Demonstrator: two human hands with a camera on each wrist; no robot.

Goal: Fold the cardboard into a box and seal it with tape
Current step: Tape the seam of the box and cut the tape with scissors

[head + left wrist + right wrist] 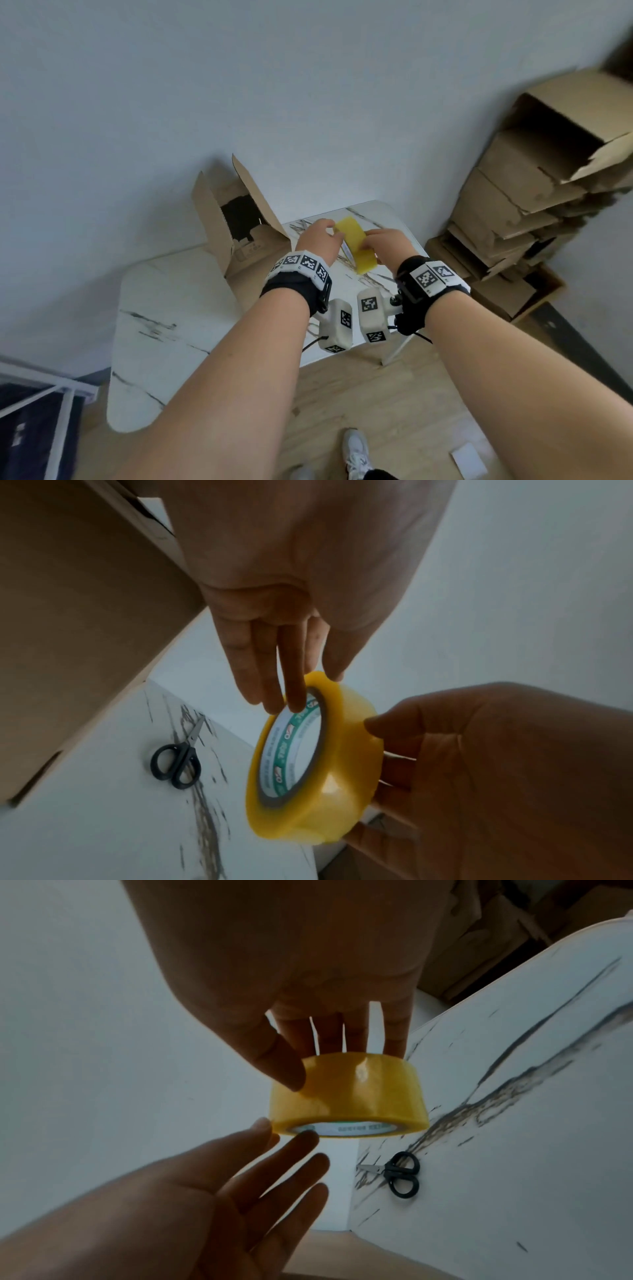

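A yellow tape roll (352,240) is held in the air above the white marbled table (171,308). My right hand (375,241) grips it, thumb on the outer band and fingers (394,1037) behind it. My left hand (332,233) reaches in with straight fingers (270,669); their tips and the thumb touch the roll's (322,764) rim. The brown cardboard box (233,222) stands on the table left of my hands, its top open and flaps up. In the left wrist view its side (85,615) fills the left.
Black-handled scissors (176,764) lie on the table beneath the roll, also in the right wrist view (400,1175). A tall stack of cardboard boxes (531,188) stands on the floor at the right. A wall runs behind the table.
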